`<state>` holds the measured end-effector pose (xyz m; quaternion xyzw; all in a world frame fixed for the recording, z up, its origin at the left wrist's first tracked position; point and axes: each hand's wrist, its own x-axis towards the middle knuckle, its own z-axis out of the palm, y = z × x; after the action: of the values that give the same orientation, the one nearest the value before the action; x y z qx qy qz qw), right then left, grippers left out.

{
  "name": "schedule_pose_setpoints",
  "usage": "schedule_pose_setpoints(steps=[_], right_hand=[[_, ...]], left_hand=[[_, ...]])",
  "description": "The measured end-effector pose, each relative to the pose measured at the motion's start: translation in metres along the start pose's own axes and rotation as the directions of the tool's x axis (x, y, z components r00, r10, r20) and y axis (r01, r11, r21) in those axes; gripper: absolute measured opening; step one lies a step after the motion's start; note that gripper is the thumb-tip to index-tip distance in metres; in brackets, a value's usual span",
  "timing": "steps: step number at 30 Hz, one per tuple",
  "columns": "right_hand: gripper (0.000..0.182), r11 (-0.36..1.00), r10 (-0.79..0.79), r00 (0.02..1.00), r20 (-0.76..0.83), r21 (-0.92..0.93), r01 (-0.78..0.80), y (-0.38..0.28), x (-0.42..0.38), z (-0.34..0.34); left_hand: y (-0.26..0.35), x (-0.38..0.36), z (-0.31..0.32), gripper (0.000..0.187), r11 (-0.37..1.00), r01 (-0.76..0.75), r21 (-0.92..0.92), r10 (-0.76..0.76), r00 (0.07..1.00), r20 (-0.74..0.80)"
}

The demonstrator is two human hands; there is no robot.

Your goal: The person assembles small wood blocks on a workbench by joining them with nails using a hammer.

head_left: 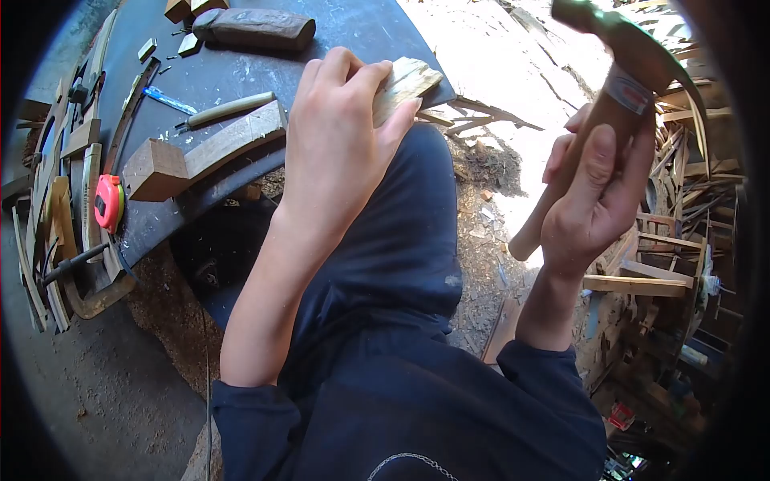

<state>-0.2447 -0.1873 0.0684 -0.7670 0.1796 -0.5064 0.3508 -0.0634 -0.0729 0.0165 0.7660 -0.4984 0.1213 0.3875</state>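
Note:
My left hand (pixel 341 128) grips a small pale piece of wood (pixel 413 80) between thumb and fingers, at the corner of the blue-grey table. Part of that piece is hidden under the fingers. My right hand (pixel 593 188) is wrapped round the wooden handle of a claw hammer (pixel 603 112). The hammer is raised at the right, its metal head up and well apart from the wood. Left of my left hand lie a long squared wood strip (pixel 241 138), a wood block (pixel 157 170) and a thin rod-like tool (pixel 231 110).
On the table (pixel 265 76) are a dark wooden mallet-like block (pixel 255 30), a blue pen (pixel 170 101) and a pink tape measure (pixel 108 203). A metal clamp (pixel 100 301) sits at its left edge. Scrap wood (pixel 654 272) is heaped at the right; my knee (pixel 421 184) is below the table corner.

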Motion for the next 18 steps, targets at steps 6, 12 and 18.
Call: schedule_pose_setpoints(steps=[6,12,18], right_hand=[[0.047,0.867,-0.001,0.897,0.443,-0.446,0.221,0.021,-0.013,0.005],[0.050,0.986,0.021,0.984,0.177,-0.168,0.010,0.007,-0.006,0.000],[0.047,0.893,0.090,0.936,0.341,-0.444,0.076,0.009,-0.012,0.005]], left_hand=[[0.001,0.001,-0.001,0.038,1.000,0.003,0.002,-0.003,1.000,0.002],[0.000,0.000,0.000,0.038,1.000,-0.006,0.009,0.007,1.000,-0.019],[0.000,0.001,0.000,0.038,1.000,0.008,-0.003,-0.008,1.000,-0.004]])
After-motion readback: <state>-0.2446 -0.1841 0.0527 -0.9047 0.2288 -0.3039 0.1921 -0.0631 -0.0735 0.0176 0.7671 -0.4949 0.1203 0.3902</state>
